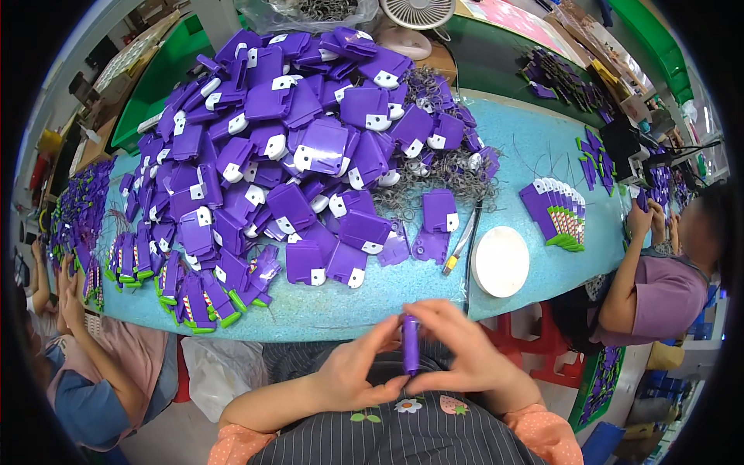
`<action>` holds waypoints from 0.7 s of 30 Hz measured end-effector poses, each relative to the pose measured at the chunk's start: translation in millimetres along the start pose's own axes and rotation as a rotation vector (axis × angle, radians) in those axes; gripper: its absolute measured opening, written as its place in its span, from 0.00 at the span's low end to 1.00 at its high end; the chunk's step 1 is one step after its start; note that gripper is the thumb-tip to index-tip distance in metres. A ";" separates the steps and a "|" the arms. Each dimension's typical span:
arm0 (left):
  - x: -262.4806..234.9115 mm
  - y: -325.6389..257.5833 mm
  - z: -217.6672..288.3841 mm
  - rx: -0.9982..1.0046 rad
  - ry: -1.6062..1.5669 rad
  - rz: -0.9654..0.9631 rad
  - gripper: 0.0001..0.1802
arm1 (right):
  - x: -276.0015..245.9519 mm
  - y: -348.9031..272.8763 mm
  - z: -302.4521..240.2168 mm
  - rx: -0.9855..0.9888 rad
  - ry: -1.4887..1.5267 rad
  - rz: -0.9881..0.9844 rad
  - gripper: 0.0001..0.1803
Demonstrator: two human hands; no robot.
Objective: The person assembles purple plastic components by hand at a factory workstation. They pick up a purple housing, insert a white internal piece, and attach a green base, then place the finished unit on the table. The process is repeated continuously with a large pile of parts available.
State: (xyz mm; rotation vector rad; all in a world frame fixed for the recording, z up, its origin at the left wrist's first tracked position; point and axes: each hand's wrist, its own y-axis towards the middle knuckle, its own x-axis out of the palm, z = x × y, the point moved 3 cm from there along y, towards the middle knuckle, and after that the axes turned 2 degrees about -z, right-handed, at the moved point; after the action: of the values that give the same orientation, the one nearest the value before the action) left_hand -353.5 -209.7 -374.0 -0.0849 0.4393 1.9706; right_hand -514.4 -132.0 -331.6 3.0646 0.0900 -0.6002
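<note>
Over my lap, just past the table's near edge, a small purple plastic piece (411,346) is held upright and seen nearly edge-on. My left hand (358,366) grips it from the left, thumb below and fingers above. From the right, my right hand (468,350) pinches the same piece between thumb and fingertips. Ahead on the table lies a large heap of flat purple plastic casings (322,141) with white corners. Closest to my hands are a single purple casing (439,211), two thin purple plates and a yellow-handled tool (452,262).
A white round dish (500,262) stands right of the tool. Tangled grey wire pieces (457,186) border the heap. Purple pieces with green ends lie fanned at right (555,215) and in rows at left (203,301). A fan (418,14) stands behind; people sit at both sides.
</note>
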 end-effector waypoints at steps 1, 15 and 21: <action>-1.6 -1.1 2.4 0.033 0.096 -0.048 0.45 | 9.4 0.0 -0.2 0.016 0.044 0.039 0.43; -38.4 -62.0 -30.0 -0.591 -0.613 0.382 0.16 | 16.9 19.0 17.6 -0.002 -0.625 0.199 0.39; -105.9 -106.3 -26.3 -0.365 -0.458 0.879 0.18 | 65.4 79.4 -9.3 -0.203 -0.716 0.127 0.34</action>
State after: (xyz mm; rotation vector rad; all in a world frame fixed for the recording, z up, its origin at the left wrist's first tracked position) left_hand -216.6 -271.3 -399.7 0.3870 -0.2478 2.8096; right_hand -445.7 -207.5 -347.2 2.4608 -0.0522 -1.5084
